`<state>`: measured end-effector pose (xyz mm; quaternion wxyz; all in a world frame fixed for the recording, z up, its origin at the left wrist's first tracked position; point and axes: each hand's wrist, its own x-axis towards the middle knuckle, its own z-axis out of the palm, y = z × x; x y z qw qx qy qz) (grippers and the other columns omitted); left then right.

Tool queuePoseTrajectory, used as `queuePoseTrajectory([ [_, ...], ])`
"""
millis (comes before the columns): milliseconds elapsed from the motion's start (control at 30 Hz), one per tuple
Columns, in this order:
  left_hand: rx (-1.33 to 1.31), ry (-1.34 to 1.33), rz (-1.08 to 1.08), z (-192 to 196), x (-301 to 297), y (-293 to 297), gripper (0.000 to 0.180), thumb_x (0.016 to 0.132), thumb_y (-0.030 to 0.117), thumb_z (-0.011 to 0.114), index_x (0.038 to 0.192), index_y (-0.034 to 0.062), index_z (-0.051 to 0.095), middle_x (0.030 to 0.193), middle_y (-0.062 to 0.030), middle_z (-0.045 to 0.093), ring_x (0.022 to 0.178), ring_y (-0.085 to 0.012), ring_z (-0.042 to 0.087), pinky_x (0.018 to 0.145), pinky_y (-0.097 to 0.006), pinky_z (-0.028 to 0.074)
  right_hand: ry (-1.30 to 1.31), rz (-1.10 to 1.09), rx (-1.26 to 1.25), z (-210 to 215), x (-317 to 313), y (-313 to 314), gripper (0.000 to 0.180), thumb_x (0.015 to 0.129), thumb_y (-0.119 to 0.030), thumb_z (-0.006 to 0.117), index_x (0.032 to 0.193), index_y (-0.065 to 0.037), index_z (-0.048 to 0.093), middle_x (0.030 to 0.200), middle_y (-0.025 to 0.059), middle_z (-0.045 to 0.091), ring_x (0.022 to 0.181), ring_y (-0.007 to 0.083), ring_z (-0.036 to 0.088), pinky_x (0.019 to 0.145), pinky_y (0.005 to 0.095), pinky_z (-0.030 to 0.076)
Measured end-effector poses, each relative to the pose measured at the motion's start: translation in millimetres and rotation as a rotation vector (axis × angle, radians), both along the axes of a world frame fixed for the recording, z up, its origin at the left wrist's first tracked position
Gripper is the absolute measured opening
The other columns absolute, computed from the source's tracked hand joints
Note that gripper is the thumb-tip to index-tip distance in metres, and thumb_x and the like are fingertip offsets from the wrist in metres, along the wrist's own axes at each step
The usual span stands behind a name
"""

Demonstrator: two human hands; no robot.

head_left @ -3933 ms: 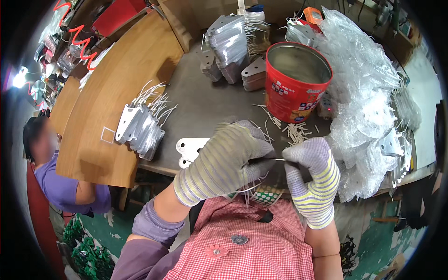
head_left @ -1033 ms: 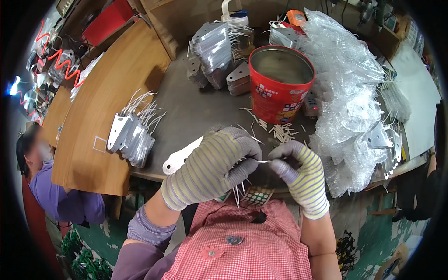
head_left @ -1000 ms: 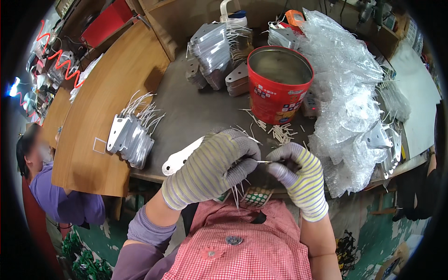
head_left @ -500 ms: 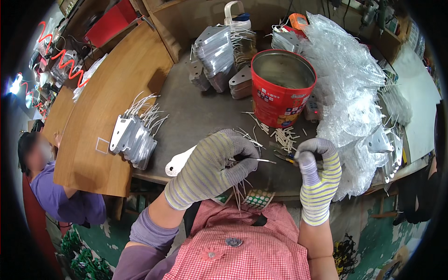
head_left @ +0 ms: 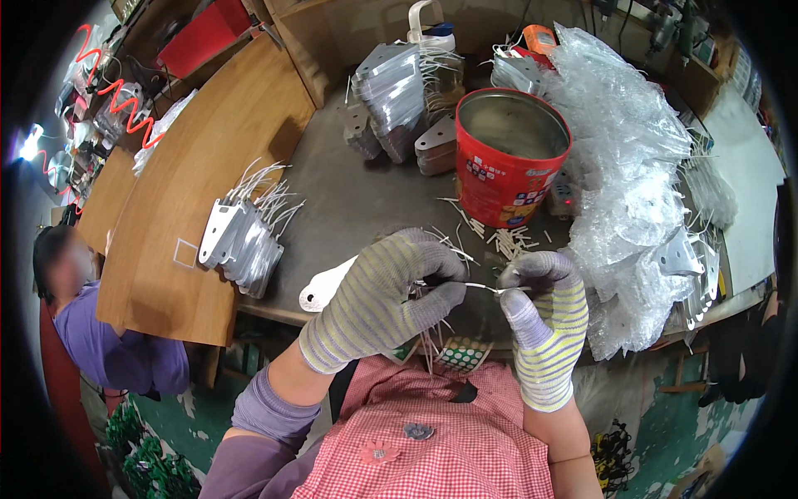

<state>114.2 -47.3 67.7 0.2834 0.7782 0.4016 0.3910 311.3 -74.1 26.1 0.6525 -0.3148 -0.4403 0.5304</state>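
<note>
My left hand (head_left: 378, 295), in a striped grey and yellow glove, is closed with thumb and forefinger pinching a thin white wire (head_left: 478, 285). More wires hang down below that hand. My right hand (head_left: 549, 328), gloved alike, pinches the wire's free end between thumb and fingertips. Whether a small sleeve sits there is too fine to see. A white plate with a hole (head_left: 320, 291) juts out beside my left hand, partly hidden by it. Just beyond my hands, short white tube pieces (head_left: 509, 244) lie scattered by a red bucket (head_left: 499, 191).
Wrapped plates with wires (head_left: 241, 245) stand at the left on a wooden board (head_left: 166, 283). More stacked plates (head_left: 391, 100) are at the back. Bubble wrap (head_left: 623, 191) heaps up at the right. A dotted sticker sheet (head_left: 462, 355) hangs at the front edge. Another person (head_left: 116, 341) sits at far left.
My right hand has moved left to meet the wire and now pinches its end. My left hand keeps its hold, nearly in place.
</note>
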Motion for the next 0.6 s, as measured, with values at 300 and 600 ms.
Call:
queuePoseTrajectory([
  [300, 0.136, 0.082, -0.058, -3.8, -0.9, 1.1, 0.02, 0.075, 0.007, 0.079, 0.093, 0.0048, 0.068, 0.084, -0.0074, 0.065, 0.078, -0.0266, 0.062, 0.07, -0.036, 0.049, -0.669, -0.328, 0.497, -0.2, -8.1, 6.0, 0.02, 0.079, 0.001, 0.079, 0.096, -0.004, 0.068, 0.085, 0.0095, 0.067, 0.075, 0.0234, 0.063, 0.07, 0.0319, 0.05],
  [600, 0.193, 0.445, 0.027, 19.9, -19.7, -1.0, 0.018, 0.07, 0.021, 0.08, 0.08, 0.0084, 0.073, 0.09, -0.009, 0.066, 0.092, -0.0315, 0.062, 0.086, -0.044, 0.045, -0.719, -0.177, 0.463, 3.8, -10.1, 7.9, 0.024, 0.076, 0.001, 0.08, 0.097, -0.006, 0.071, 0.084, 0.009, 0.068, 0.073, 0.0271, 0.065, 0.066, 0.0346, 0.051],
])
